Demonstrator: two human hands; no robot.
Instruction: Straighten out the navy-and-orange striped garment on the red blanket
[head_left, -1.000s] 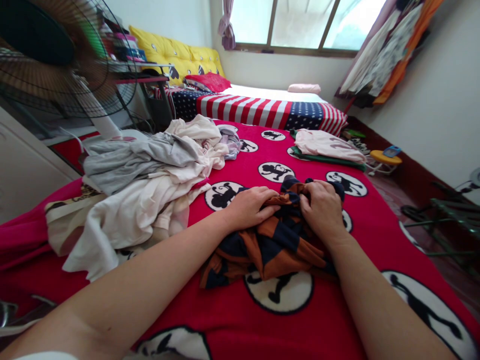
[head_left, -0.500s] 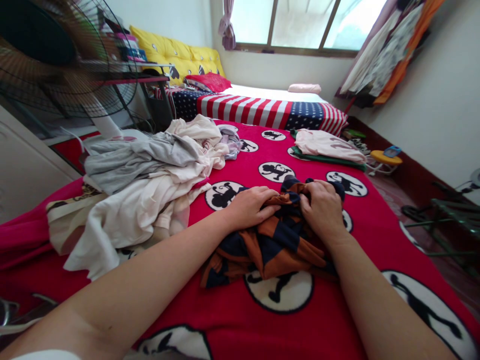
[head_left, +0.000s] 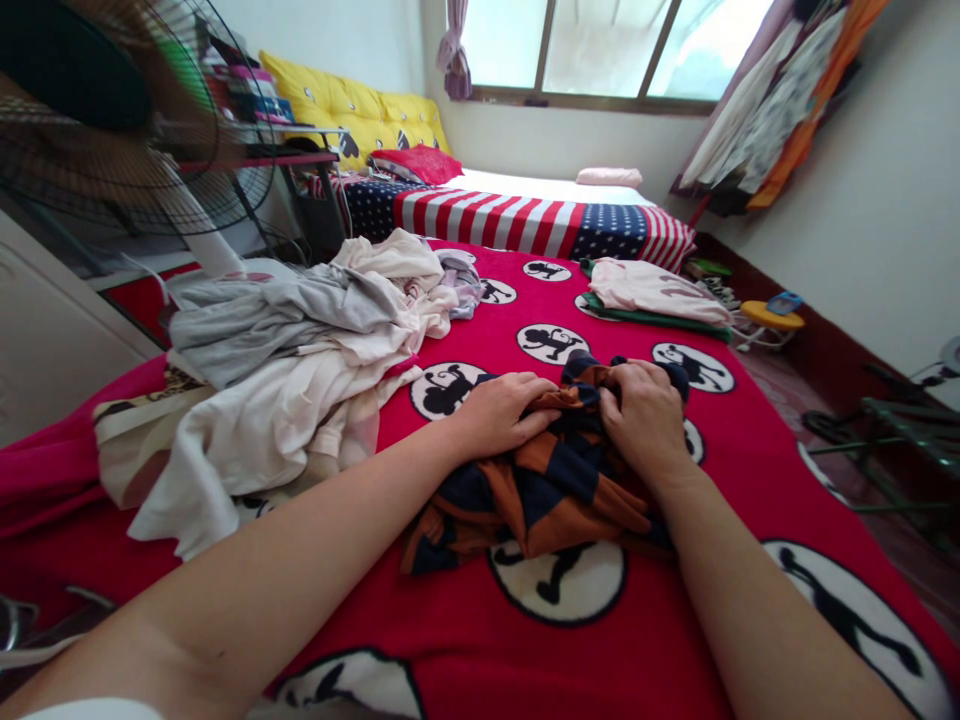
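Note:
A crumpled garment with navy and rust-orange stripes lies bunched on the red blanket. My left hand is closed on its upper part, fingers pointing right. Just to the right, my right hand grips the same cloth, with its fingers curled over it and partly hidden. Between the two hands the fabric is gathered in folds. The garment's exact kind cannot be made out.
Left of my hands lies a heap of white and grey clothes. Folded pink and green clothes rest at the far right. A running fan stands on the left. Behind is a bed with a flag-patterned cover; a yellow stool stands right.
Both hands and the striped garment stay in place. Only the fan's blades differ.

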